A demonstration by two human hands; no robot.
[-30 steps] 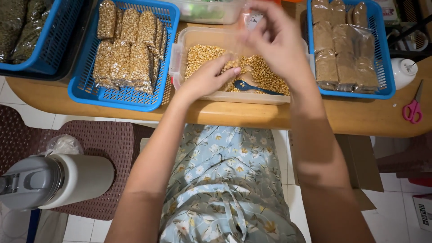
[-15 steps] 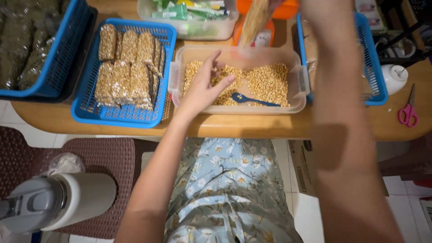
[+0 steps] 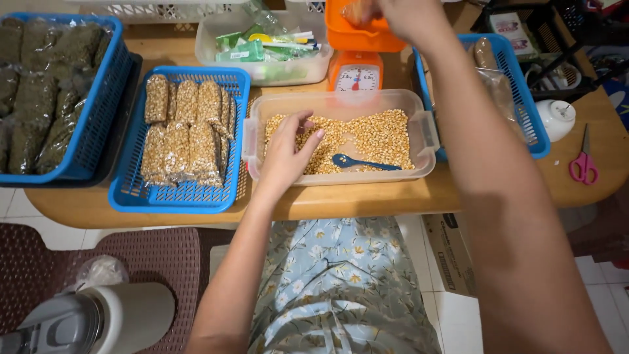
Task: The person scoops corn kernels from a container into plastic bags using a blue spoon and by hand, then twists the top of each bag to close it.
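A blue basket (image 3: 183,190) of filled packets (image 3: 187,131) sits left on the surface; beside it the left hand (image 3: 288,147) dips curled fingers into the corn (image 3: 373,134) in the clear tub (image 3: 422,131), near a blue spoon (image 3: 360,162). The right hand (image 3: 409,16) holds a packet (image 3: 360,12) on the orange scale (image 3: 357,49): weighing, likely topping up with a pinch

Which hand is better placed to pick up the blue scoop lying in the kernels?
Left. The left hand already rests in the clear tub beside the blue scoop; the right hand is up at the orange scale.
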